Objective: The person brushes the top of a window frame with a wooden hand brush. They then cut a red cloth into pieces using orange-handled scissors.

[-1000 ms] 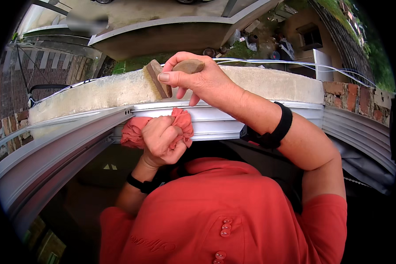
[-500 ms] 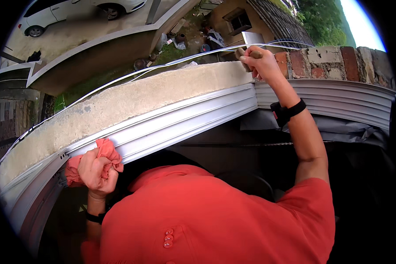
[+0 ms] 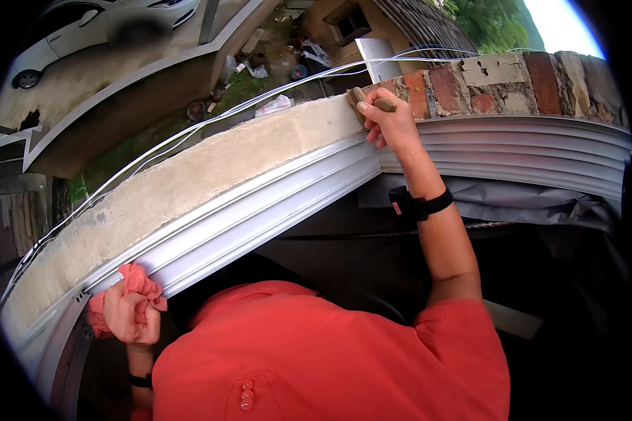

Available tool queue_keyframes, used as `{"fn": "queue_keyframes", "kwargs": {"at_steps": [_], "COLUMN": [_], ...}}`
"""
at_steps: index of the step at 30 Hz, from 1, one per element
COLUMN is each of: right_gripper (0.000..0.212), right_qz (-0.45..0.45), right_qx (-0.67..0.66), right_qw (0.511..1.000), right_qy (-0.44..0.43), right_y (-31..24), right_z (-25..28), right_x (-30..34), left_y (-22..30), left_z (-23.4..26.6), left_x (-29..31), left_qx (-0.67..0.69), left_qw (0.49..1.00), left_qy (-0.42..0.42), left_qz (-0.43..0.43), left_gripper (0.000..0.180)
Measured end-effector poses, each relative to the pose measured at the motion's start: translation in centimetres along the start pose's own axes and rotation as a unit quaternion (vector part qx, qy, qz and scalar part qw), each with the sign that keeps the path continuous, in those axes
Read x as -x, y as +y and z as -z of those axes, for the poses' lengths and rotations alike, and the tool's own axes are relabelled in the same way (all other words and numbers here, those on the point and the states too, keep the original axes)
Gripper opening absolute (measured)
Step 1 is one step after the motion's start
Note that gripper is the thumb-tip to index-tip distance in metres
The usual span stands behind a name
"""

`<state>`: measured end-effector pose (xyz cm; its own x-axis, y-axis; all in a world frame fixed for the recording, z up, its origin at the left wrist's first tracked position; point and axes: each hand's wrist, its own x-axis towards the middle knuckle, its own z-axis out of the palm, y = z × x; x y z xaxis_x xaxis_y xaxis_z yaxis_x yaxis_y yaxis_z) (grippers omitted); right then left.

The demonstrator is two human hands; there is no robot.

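Note:
My left hand [image 3: 130,316] is closed around a crumpled red cloth [image 3: 142,284] at the left end of the white metal window frame [image 3: 211,231]. The cloth rests by the corner where two ribbed tracks meet. Up at the far right corner, my right hand [image 3: 393,123] grips a small brush [image 3: 356,105] with a brown, wooden-looking handle. Its head touches the end of the pale concrete sill [image 3: 239,154], beside the brickwork; its bristles are mostly hidden.
A brick wall [image 3: 484,84] stands along the right, above another ribbed track [image 3: 512,151]. White cables [image 3: 211,121] run along the sill's outer edge. Below outside lie a yard with scattered clutter, a low wall [image 3: 154,88] and a white car [image 3: 70,35]. Grey sheeting [image 3: 498,200] hangs under the right track.
The view has shifted, so both hands appear further left. My right hand has the brush lower against the sill's end. The left hand still holds the cloth by the frame corner.

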<state>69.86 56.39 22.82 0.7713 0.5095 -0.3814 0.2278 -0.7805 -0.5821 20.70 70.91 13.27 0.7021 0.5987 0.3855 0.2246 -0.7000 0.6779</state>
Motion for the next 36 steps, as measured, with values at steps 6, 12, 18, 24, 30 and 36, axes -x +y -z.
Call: {"fn": "queue_keyframes", "kwargs": {"at_steps": [6, 12, 18, 24, 30, 36], "right_gripper": [0.02, 0.018, 0.017, 0.02, 0.02, 0.019], "right_qz": [0.046, 0.073, 0.163, 0.231, 0.342, 0.323], "right_qx": [-0.182, -0.031, -0.17, 0.122, 0.016, 0.061], "right_qw": [0.982, 0.99, 0.963, 0.948, 0.932, 0.928], "right_qy": [0.032, 0.12, 0.132, 0.184, 0.122, 0.175], "right_y": [-2.3, 6.7, 3.7, 5.4, 2.9, 6.8], "right_z": [1.8, -1.4, 0.5, -3.1, -2.2, -2.5], "right_x": [6.3, 8.2, 9.6, 7.8, 10.1, 8.1], "left_y": [0.4, 0.5, 0.6, 0.0, 0.6, 0.0], "left_z": [0.3, -0.2, 0.4, 0.1, -0.1, -0.4], "left_x": [0.6, -0.3, 0.5, 0.4, 0.6, 0.4], "left_qx": [0.024, 0.01, -0.042, -0.03, -0.013, -0.006], "left_qw": [0.998, 0.999, 0.998, 0.998, 0.997, 0.997], "left_qy": [-0.027, -0.032, -0.037, -0.042, -0.04, -0.052], "left_qz": [0.048, 0.035, 0.031, 0.034, 0.061, 0.055], "left_gripper": [0.021, 0.022, 0.021, 0.02, 0.021, 0.022]}}
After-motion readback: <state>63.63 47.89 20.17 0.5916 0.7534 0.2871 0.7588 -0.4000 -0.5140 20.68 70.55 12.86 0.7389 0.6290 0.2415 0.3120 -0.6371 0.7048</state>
